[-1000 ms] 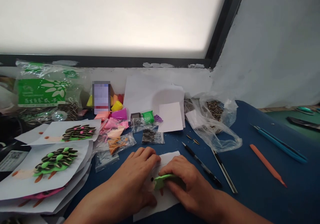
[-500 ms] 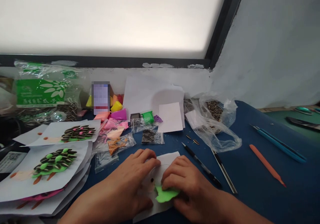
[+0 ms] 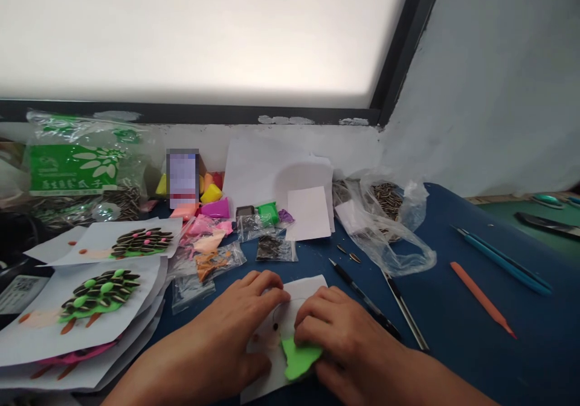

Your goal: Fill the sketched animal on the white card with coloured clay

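Observation:
A small white paper point(image 3: 309, 284) lies on the blue tabletop between my hands, with a drawn line, a dark dot and a pale peach patch on it. My left hand point(image 3: 235, 327) rests over its left side, thumb spread from the bent fingers. In my right hand point(image 3: 344, 333) is a flat, ragged piece of light green modelling clay point(image 3: 299, 359). The right fingertips sit on its upper edge, and the thumb side is at its right edge. My palm hides part of the clay.
Sheets with seed-covered hedgehog pictures point(image 3: 102, 291) are stacked at left. Bags of coloured clay point(image 3: 212, 261) lie behind the hands. A black pen point(image 3: 362, 297), a craft knife point(image 3: 408, 312), an orange tool point(image 3: 483, 299), blue tweezers point(image 3: 502, 261) and a bag of sunflower seeds point(image 3: 389, 231) are at right.
The green clay's lower edge has moved slightly down and its outline has changed under my right fingers. My left hand stays nearly still on the paper, its thumb shifted slightly left.

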{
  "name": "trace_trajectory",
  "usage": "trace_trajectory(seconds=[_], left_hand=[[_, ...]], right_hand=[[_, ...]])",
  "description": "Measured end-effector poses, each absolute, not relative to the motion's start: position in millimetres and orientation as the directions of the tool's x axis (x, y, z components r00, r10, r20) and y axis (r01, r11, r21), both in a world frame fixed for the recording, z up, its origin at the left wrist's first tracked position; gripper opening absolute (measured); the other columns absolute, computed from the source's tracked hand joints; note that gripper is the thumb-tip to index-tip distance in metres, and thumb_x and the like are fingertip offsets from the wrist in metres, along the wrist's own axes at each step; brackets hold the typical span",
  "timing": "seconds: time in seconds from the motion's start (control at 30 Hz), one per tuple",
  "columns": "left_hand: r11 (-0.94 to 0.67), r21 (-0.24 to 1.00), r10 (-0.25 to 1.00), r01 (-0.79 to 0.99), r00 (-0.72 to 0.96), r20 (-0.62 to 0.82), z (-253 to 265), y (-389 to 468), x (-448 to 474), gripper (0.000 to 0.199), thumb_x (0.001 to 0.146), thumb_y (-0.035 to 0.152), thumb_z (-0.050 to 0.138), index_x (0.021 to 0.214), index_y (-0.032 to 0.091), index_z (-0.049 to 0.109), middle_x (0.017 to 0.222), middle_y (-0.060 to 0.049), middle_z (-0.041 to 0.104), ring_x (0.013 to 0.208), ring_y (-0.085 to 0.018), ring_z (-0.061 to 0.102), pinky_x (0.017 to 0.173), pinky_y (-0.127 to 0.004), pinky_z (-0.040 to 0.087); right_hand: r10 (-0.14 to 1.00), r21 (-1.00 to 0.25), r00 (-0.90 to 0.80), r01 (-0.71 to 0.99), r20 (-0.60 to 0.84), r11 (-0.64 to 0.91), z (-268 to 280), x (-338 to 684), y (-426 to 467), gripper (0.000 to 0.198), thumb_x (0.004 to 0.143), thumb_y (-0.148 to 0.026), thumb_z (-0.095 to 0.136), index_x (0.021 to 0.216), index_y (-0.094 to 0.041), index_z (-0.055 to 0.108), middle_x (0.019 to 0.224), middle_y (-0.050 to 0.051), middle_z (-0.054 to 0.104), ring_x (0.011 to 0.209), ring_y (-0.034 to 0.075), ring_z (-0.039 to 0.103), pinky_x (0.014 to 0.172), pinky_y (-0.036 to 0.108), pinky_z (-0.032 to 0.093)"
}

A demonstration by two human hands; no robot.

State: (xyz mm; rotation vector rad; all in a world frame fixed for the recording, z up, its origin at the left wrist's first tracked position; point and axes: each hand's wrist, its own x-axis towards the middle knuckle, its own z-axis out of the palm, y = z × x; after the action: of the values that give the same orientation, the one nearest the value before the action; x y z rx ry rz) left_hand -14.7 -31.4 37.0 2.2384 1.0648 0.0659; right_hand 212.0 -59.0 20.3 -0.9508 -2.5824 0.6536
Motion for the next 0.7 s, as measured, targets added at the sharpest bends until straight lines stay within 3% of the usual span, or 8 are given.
trace_trajectory(seconds=[0.13, 0.27, 0.47, 0.6, 0.7], left_hand=[[-0.451, 0.591, 0.704, 0.669, 0.673, -0.226, 32, -31, -17, 0.056, 0.065, 0.009, 0.060, 0.117, 0.030, 0.055, 0.131, 0.000, 0.048, 0.119, -0.024, 0.046, 0.106, -0.039, 0.038], [-0.463, 0.590, 0.703, 0.661, 0.679, -0.210, 29, -32, -19, 0.061, 0.063, 0.005, 0.057, 0.117, 0.031, 0.056, 0.132, 0.001, 0.048, 0.120, -0.024, 0.046, 0.107, -0.040, 0.038], [-0.482, 0.613, 0.696, 0.626, 0.698, -0.166, 28, -32, -23, 0.053, 0.076, 0.006, 0.054, 0.122, 0.034, 0.055, 0.134, 0.001, 0.050, 0.122, -0.022, 0.049, 0.106, -0.036, 0.040], [-0.465, 0.606, 0.751, 0.645, 0.650, -0.116, 22, -24, -17, 0.041, 0.085, 0.009, 0.049, 0.120, 0.029, 0.057, 0.124, -0.003, 0.058, 0.114, -0.022, 0.056, 0.099, -0.036, 0.046], [-0.459, 0.480, 0.820, 0.748, 0.565, -0.096, 20, -13, -4, 0.035, 0.084, 0.006, 0.046, 0.113, 0.020, 0.060, 0.121, -0.010, 0.058, 0.113, -0.027, 0.056, 0.098, -0.044, 0.046]], right_hand=[[0.734, -0.546, -0.670, 0.577, 0.107, 0.607, 18, 212, -57, 0.030, 0.075, -0.001, 0.055, 0.100, -0.017, 0.059, 0.101, 0.005, 0.063, 0.098, 0.021, 0.052, 0.094, 0.036, 0.039], [0.719, -0.521, -0.694, 0.607, 0.018, 0.600, 29, 213, -56, 0.026, 0.076, -0.002, 0.058, 0.097, -0.017, 0.059, 0.104, 0.005, 0.062, 0.099, 0.020, 0.052, 0.094, 0.034, 0.039], [0.728, -0.411, -0.679, 0.694, -0.099, 0.591, 50, 224, -58, 0.030, 0.080, 0.001, 0.054, 0.101, -0.019, 0.058, 0.110, 0.005, 0.060, 0.102, 0.021, 0.054, 0.090, 0.034, 0.043], [0.879, -0.172, -0.458, 0.884, -0.134, 0.434, 53, 227, -47, 0.019, 0.086, -0.001, 0.051, 0.092, -0.016, 0.060, 0.097, 0.008, 0.062, 0.087, 0.023, 0.060, 0.074, 0.034, 0.046], [0.928, 0.003, -0.317, 0.946, -0.194, 0.324, 49, 225, -40, 0.012, 0.089, -0.005, 0.054, 0.092, -0.015, 0.061, 0.095, 0.010, 0.063, 0.082, 0.026, 0.064, 0.065, 0.035, 0.046]])
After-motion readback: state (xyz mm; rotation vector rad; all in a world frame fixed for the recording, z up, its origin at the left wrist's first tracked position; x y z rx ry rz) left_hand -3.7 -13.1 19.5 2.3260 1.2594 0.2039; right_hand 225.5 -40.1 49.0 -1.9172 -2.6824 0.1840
